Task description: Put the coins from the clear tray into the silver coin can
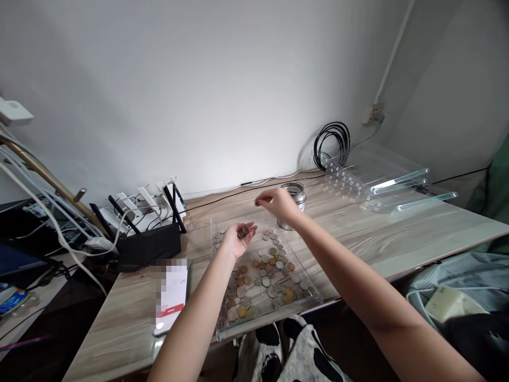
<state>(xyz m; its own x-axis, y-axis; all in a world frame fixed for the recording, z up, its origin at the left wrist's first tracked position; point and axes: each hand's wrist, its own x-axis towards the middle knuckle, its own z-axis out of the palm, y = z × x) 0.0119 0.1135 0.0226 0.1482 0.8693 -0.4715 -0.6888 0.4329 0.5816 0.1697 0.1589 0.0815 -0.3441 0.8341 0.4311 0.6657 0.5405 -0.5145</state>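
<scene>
This looks like a room in a home, with a corner used as a makeshift work desk. A wood-grain desk (358, 233) stands against a bare white wall (199, 79). At its left end a black router (149, 246) and white routers (139, 209) sit in a tangle of cables (51, 223). A wall socket (373, 113) and a coiled black cable (332, 143) are at the back right. Loose coins (262, 276) fill a clear tray (270, 318), and striped fabric (457, 276) lies heaped beside the desk.

Bare tabletop (358, 233) right of the coin tray (278, 317): open passage; metal tin (298, 194) blocks behind; router (149, 246) and phone (173, 294) crowd the left; acrylic racks (382, 185) far right.
</scene>
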